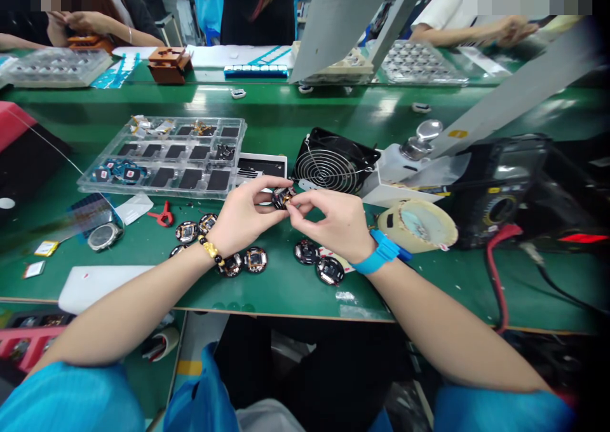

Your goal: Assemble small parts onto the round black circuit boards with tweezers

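Bright light; glare patches on green worktop; right edge blackened.

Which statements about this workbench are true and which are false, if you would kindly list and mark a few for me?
1. The left hand holds a small round part. True.
2. The right hand has its fingertips at that same part. True.
3. A blue wristband circles the left wrist. False: the blue wristband is on the right wrist.
4. A black fan stands beyond the hands. True.
5. The red clip lies inside the clear tray. False: the red clip lies on the green bench, outside the clear tray.
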{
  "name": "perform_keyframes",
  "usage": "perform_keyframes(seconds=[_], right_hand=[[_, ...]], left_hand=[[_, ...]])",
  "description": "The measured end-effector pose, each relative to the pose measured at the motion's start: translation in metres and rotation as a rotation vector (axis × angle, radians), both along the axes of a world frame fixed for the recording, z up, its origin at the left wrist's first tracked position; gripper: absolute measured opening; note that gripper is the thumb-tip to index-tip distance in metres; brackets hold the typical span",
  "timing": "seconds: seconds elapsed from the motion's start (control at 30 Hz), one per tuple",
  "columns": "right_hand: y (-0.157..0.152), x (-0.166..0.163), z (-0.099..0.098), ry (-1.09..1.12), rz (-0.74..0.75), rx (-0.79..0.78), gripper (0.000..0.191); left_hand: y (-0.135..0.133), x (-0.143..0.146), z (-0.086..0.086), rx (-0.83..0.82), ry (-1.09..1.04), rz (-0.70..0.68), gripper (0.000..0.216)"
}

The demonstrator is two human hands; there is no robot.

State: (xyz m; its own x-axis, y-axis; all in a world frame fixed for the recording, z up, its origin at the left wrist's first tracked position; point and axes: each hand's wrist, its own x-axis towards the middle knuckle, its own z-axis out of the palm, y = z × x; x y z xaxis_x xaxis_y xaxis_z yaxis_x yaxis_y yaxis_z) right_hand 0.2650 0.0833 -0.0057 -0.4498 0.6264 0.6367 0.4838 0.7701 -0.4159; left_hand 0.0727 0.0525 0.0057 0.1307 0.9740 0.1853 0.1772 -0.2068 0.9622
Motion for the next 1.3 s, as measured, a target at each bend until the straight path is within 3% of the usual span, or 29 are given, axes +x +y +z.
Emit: perform_keyframes(seconds=[0.9,1.13,1.3], right_hand=[[-0.009,0.000,0.011,0.034,0.075,0.039,0.009],[-0.005,0.004,0.017,0.223,-0.024,-0.108,0.006],[-0.005,0.005,0.020,0.333,0.013,-0.304,0.004]], left_hand=[[0.011,-0.010,0.003,0.018,-0.026,0.050,0.044],[0.009,-0.010,0.002,0.026,-0.059,0.019,0.046],[0.008,-0.010,0.004,0.029,-0.027,0.023,0.051]])
